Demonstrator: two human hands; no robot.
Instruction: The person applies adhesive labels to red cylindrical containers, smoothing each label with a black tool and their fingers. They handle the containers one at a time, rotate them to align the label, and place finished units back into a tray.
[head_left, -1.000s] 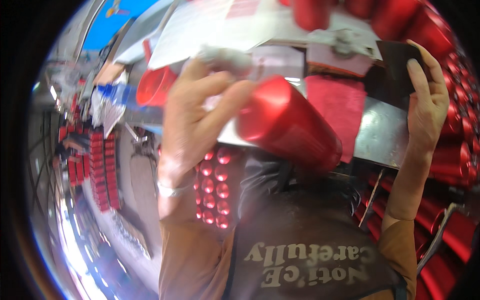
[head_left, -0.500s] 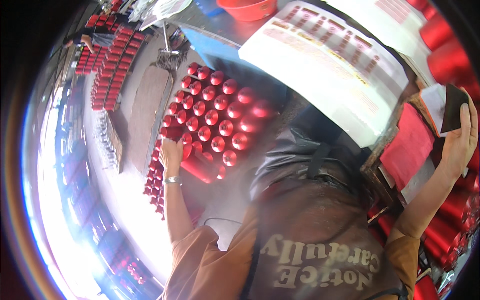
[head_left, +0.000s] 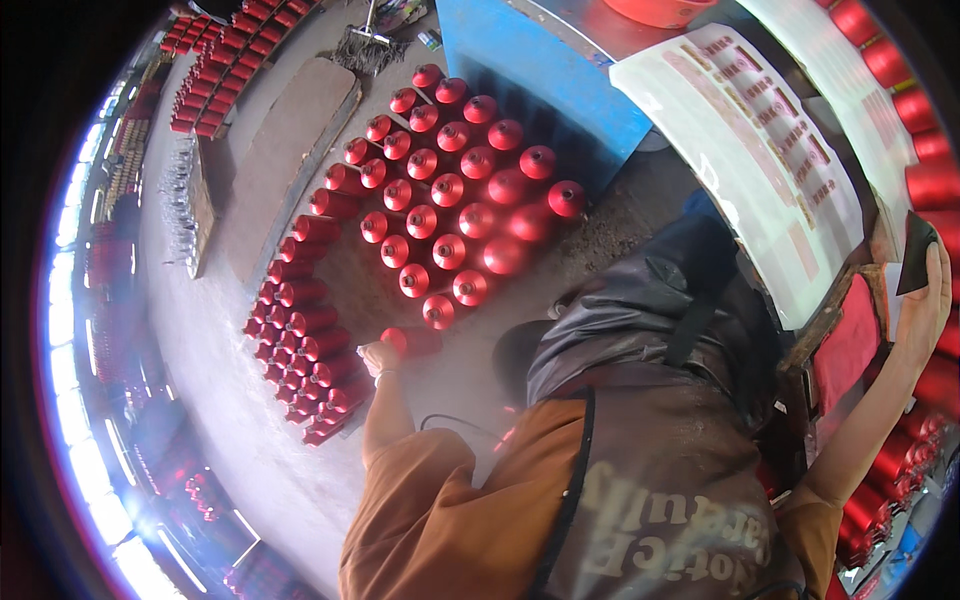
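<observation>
Low at the left, my left hand (head_left: 378, 357) is closed on the neck end of a red metal cylinder (head_left: 414, 342). That cylinder lies on its side and points away from the hand to the right. Beside it are stacked red cylinders (head_left: 318, 345), lying with their necks facing left. At the far right, my right hand (head_left: 928, 295) is closed on a dark flat pad (head_left: 916, 252), above a wooden-edged bench with a pink cloth (head_left: 845, 340). The pad hides part of the fingers.
Upright red cylinders with domed tops (head_left: 447, 190) stand in rows on the floor. A blue panel (head_left: 540, 85) rises behind them. A printed translucent sheet (head_left: 750, 150) lies at the right. Further off are a brown board (head_left: 290, 160), a mop (head_left: 370, 48) and racks of red cylinders (head_left: 225, 75).
My left hand has come away from the upright rows with the red cylinder, toward me and beside the lying stack. The head view has shifted. My right hand keeps the dark pad.
</observation>
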